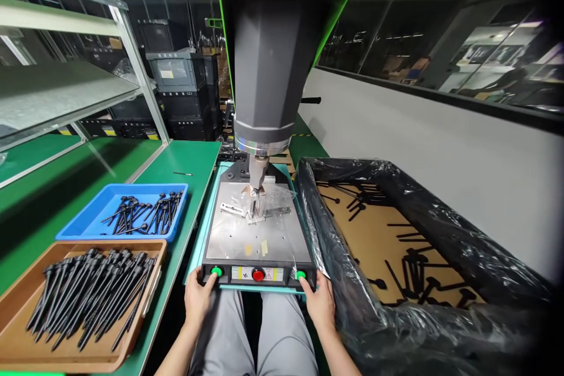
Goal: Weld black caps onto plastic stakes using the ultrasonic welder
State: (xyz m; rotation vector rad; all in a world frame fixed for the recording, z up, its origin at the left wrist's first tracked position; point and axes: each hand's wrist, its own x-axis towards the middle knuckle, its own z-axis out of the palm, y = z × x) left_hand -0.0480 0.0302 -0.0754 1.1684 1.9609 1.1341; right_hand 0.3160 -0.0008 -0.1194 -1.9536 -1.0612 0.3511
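My left hand point(200, 295) wraps round the front left corner of the base point(282, 282) of a bench-top machine that looks like an ultrasonic welder. Its thumb lies on the left green button point(217, 271). Round the front right corner curls my right hand point(320, 301), with the thumb at the right green button point(301, 275). Between the two sits a red button point(258, 274). Above the steel plate point(240, 244), the tapered metal horn point(258, 171) reaches down to a small fixture point(254, 211). Whatever lies under its tip is too small to make out.
Left of the machine, a brown tray point(154, 288) and a blue tray point(83, 218) hold black rod-like parts with round heads. A bin lined with black plastic point(326, 229) stands at the right, more such parts inside. A metal rack point(132, 53) rises at the left.
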